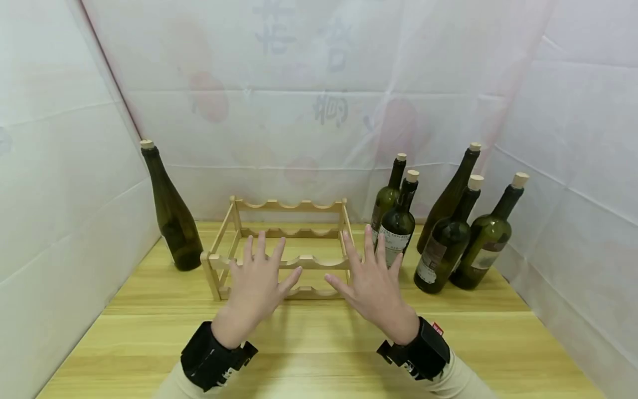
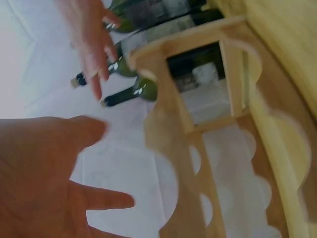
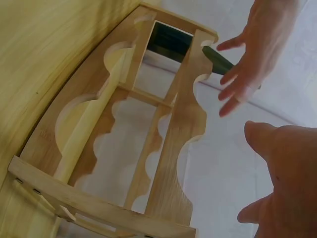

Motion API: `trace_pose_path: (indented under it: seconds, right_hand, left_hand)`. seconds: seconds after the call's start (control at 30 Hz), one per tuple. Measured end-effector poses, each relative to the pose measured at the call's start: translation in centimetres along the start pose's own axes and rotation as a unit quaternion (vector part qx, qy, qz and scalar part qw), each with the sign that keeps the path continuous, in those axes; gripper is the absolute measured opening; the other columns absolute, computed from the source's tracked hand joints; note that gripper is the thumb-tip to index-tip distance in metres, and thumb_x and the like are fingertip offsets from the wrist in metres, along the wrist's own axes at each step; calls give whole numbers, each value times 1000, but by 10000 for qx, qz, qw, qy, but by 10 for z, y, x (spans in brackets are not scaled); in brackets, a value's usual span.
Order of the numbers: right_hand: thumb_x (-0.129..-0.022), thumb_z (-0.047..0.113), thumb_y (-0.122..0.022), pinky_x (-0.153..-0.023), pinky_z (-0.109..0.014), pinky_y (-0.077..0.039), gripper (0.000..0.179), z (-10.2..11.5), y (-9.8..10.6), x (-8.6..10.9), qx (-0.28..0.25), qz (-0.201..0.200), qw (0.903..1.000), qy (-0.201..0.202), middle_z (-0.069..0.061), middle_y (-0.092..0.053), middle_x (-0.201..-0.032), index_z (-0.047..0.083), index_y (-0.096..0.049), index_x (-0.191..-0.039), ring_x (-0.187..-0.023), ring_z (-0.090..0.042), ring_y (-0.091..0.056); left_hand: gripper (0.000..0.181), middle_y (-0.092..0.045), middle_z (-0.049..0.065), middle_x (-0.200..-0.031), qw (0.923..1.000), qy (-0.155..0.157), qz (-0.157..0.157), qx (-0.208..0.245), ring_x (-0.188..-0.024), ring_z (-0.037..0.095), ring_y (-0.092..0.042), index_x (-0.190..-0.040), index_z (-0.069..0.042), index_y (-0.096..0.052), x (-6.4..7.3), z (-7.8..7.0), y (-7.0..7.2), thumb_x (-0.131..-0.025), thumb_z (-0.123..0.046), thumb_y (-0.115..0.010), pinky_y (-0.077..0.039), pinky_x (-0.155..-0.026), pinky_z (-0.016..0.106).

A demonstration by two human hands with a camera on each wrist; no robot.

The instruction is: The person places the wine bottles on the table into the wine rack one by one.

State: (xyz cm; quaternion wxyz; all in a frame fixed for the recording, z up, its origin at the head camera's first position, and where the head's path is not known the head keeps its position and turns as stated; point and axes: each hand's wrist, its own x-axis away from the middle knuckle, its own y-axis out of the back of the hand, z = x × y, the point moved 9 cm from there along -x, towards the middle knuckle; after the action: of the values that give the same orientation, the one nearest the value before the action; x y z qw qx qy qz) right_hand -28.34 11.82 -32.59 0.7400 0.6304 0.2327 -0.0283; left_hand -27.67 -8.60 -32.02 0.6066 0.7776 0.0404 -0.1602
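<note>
A pale wooden wine rack [image 1: 319, 264] with scalloped rails stands on the table, holding no bottles. My left hand [image 1: 256, 284] is in front of its left part, fingers spread. Likewise spread, my right hand [image 1: 376, 285] is near the rack's right end. Neither hand holds anything. In the left wrist view the rack's scalloped rail [image 2: 171, 109] lies beyond the left hand [image 2: 39, 168]; the right wrist view shows the right hand [image 3: 292, 173] beside the rack [image 3: 181, 124]. Closest to the right fingers in the head view is a dark corked wine bottle [image 1: 397, 224].
A tall green corked bottle [image 1: 174, 221] stands left of the rack. On the right are several more: a rear bottle [image 1: 384, 202], a tall bottle [image 1: 451, 194], a labelled bottle [image 1: 443, 249] and an outermost bottle [image 1: 483, 249]. White cloth [image 1: 309, 127] hangs behind the wooden table [image 1: 309, 354].
</note>
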Motion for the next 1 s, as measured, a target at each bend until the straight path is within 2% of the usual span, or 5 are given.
trace_pose_path:
  seconds: [0.2, 0.3, 0.47, 0.7, 1.0]
  right_hand:
    - [-96, 70, -54, -108, -81, -27, 94, -3, 6, -1, -120, -5, 9999, -33, -31, -6, -169, 23, -15, -167, -152, -59, -14]
    - [-97, 65, -59, -110, -78, -30, 95, -6, 11, 1, -237, -95, 9997, -20, -31, -9, -169, 16, -18, -167, -152, -58, -16]
    - [-93, 51, -73, -110, -68, -40, 96, -13, 26, 4, -307, -592, 9977, 136, -36, -29, -162, 1, -28, -162, -145, -57, -35]
    - [-92, 36, -79, -99, -59, -52, 83, -24, 45, 3, -379, -812, 9957, 247, -35, -50, -148, -11, -42, -150, -128, -51, -57]
    - [-99, 34, -71, -97, -60, -51, 77, -50, 42, -10, -620, 387, 9969, -299, -36, -54, -142, -10, -39, -153, -125, -50, -57]
  left_hand:
    - [69, -50, 28, -151, 9996, -174, -201, 138, -137, 54, -46, -149, -13, -55, -4, 19, 19, -92, -46, -76, -40, -96, 80]
    - [55, -67, 23, -133, 9972, -440, -549, 255, -108, 44, -66, -136, -9, -66, -6, 29, 30, -90, -36, -80, -56, -73, 53]
    - [41, -75, 21, -115, 9952, -430, -676, 557, -68, 28, -66, -124, -5, -73, -9, 54, 46, -89, -25, -82, -39, -45, 30]
    - [52, -59, 33, -139, 9970, 24, -71, 769, -123, 60, -52, -134, -4, -66, -8, 88, 43, -90, -27, -81, -47, -92, 71]
    - [57, -54, 37, -140, 9916, -130, 615, 1129, -125, 58, -51, -135, 1, -64, -16, 119, 26, -90, -30, -80, -44, -97, 69]
